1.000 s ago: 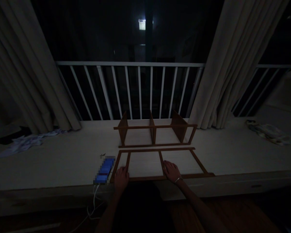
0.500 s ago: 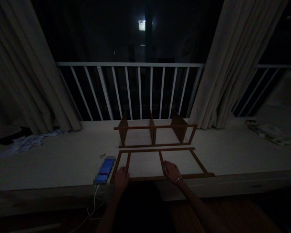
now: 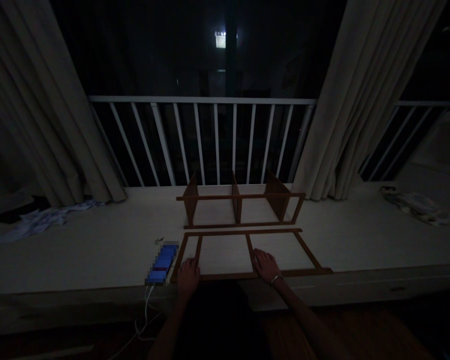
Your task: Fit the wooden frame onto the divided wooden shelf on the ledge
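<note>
A flat brown wooden frame (image 3: 251, 254) with crossbars lies on the pale window ledge, along its front edge. My left hand (image 3: 188, 273) is on its near left part, fingers closed around the left crossbar. Farther right, my right hand (image 3: 266, 264) wears a thin bracelet and grips the frame where the middle crossbar meets the front rail. The undersides of my fingers are hidden. Just behind the flat frame stands a brown wooden shelf piece (image 3: 239, 210) with upright panels and an open rail front.
Left of the frame lies a blue-screened phone (image 3: 162, 264) with a white cable (image 3: 146, 312) hanging off the ledge (image 3: 360, 240). Crumpled cloth or paper (image 3: 45, 218) rests far left, another bundle (image 3: 416, 205) far right. White railing (image 3: 215, 140) and curtains (image 3: 345, 100) stand behind.
</note>
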### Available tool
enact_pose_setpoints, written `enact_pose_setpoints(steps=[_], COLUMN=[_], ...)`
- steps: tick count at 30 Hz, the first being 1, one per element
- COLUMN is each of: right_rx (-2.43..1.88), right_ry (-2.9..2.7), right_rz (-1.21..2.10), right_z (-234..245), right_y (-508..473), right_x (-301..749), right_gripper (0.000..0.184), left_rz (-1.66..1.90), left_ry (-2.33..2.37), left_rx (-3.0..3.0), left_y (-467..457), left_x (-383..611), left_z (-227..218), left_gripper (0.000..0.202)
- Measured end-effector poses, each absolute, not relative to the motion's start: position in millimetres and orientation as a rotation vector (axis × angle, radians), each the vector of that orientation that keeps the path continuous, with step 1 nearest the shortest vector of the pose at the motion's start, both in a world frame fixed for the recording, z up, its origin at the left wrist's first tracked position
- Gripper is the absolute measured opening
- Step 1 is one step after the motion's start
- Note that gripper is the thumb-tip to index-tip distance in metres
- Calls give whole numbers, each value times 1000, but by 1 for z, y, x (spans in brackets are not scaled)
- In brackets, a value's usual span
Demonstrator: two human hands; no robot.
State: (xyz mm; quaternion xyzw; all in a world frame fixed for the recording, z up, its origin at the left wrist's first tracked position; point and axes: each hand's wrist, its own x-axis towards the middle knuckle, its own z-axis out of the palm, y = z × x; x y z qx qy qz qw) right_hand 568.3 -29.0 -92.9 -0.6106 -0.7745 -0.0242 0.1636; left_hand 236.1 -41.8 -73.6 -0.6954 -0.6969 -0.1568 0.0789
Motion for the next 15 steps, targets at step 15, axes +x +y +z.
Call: enact_pose_setpoints(steps=[15], right_rx=[-1710], right_ry=[-2200], right_rz=[-93], right_z=[-94], right_y=[-28], right_x=[569], right_gripper=[46], left_rz=[-476], left_ry=[-2081], left_rx=[-2080], left_y=[-41], left_x=[235], left_z=[-76], left_gripper=[36])
